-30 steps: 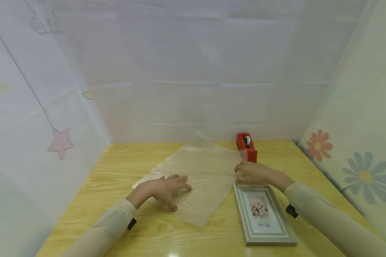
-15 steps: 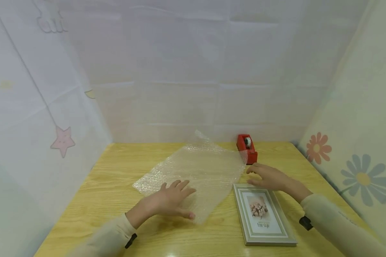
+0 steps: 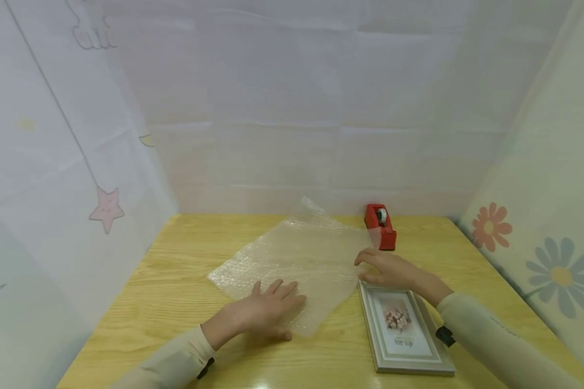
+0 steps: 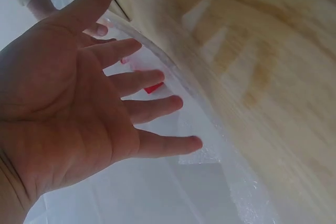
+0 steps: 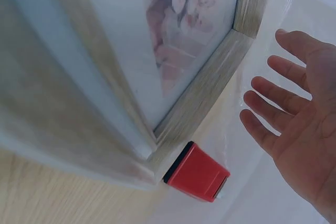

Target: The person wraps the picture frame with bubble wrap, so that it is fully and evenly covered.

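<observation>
A clear sheet of bubble wrap lies spread on the wooden table, with one far corner curling up. Over its near edge is my left hand, palm down with the fingers spread; the left wrist view shows nothing in its palm. To the right of the sheet lies a pale picture frame with a pink flower print. My right hand hovers around the frame's far edge and the sheet's right edge. Its fingers are apart and hold nothing in the right wrist view. Whether its fingertips touch the wrap I cannot tell.
A red tape dispenser with a roll of tape stands behind the right hand, partly overlapped by the wrap's right corner. Pale printed sheets hang as walls at the back and both sides of the table.
The left hand has slid slightly right and toward the near edge, its fingers spreading. My right hand drew back right from the wrap, then came left again. The picture frame stays put.
</observation>
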The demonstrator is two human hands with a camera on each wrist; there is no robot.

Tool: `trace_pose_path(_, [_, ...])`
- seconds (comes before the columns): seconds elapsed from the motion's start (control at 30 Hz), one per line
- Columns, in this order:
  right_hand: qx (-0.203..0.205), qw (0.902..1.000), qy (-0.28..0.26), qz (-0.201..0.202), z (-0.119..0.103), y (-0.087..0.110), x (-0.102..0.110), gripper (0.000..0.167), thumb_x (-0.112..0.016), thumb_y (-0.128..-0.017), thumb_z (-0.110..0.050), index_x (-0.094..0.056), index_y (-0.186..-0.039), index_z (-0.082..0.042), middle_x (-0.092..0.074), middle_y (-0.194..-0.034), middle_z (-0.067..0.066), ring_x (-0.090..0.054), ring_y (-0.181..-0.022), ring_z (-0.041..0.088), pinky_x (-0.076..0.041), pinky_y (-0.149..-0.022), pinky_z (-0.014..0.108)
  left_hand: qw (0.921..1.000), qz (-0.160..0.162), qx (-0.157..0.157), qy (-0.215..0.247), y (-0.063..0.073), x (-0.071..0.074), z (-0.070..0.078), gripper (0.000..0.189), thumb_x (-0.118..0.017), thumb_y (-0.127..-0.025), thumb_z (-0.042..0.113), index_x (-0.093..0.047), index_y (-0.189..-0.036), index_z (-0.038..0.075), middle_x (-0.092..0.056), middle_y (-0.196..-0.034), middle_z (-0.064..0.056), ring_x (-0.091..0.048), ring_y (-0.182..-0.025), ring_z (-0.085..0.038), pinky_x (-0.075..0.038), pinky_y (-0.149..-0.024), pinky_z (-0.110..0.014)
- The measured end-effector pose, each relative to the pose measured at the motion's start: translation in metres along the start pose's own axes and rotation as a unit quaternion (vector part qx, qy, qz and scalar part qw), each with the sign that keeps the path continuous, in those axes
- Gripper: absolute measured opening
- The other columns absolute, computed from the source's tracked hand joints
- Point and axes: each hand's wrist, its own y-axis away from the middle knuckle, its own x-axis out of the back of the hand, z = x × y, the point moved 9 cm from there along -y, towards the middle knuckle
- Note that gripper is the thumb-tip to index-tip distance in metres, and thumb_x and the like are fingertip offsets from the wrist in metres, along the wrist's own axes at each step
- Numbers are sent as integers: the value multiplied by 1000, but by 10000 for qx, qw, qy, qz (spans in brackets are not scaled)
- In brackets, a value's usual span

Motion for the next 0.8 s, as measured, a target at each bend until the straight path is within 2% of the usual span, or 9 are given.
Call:
trace_pose_path(0.13, [37,9996,-108,-248,-6,-4,-9,33,-67,-101,-23,-64,-127,-4,-58,-133,10,-57,-121,29,-47,-98,51,9999,-94,48,25,-1,-2,-1,73,-67,-97,46,-37,-159,21,-27,-164,-11,-29,-145,-46,-30,-102,-75])
trace_pose_path(0.3, [158,9990,-47,-421,-12,-10,-12,35,-66,-102,-25,-63,-130,-3,-55,-139,17,-51,-129,35,-43,-103,55,9998,-152,95,-29,1,-2,0,70,-66,-99,44,-38,-159,23,-29,-164,-8,-31,-144,-43,-38,-99,-71])
trace_pose_path(0.4, [115,9992,41,-381,-14,-10,-10,35,-65,-102,-25,-64,-130,-3,-56,-138,16,-52,-129,35,-43,-103,55,9997,-243,90,30,2,-2,2,75,-70,-94,48,-39,-158,25,-30,-164,-8,-31,-144,-42,-39,-99,-70])
trace_pose_path(0.5, [1,9997,74,-226,-13,-5,-2,33,-66,-102,-24,-65,-128,-3,-58,-135,14,-54,-126,34,-45,-101,54,9993,-358,-36,-33,2,0,4,84,-74,-88,59,-40,-157,26,-32,-162,-8,-34,-143,-40,-40,-99,-68])
trace_pose_path(0.57, [-110,9999,69,-100,-10,2,4,33,-66,-102,-24,-65,-127,-4,-60,-133,12,-56,-124,34,-46,-99,54,9989,-388,-168,-183,1,2,5,89,-71,-84,68,-43,-156,25,-35,-160,-9,-37,-141,-39,-41,-100,-65])
trace_pose_path(0.7, [-419,9990,101,119,0,19,17,33,-67,-101,-26,-66,-125,-4,-63,-128,9,-58,-121,34,-47,-97,55,9986,-117,-312,-421,-8,12,8,87,-56,-85,80,-51,-150,22,-43,-153,-10,-43,-137,-37,-38,-104,-60])
trace_pose_path(0.8, [-710,9971,77,252,10,33,25,34,-68,-101,-26,-67,-125,-3,-66,-123,10,-62,-113,33,-50,-92,53,9984,383,-305,-288,-21,26,17,80,-49,-90,78,-56,-145,21,-51,-147,-7,-48,-133,-31,-40,-104,-56])
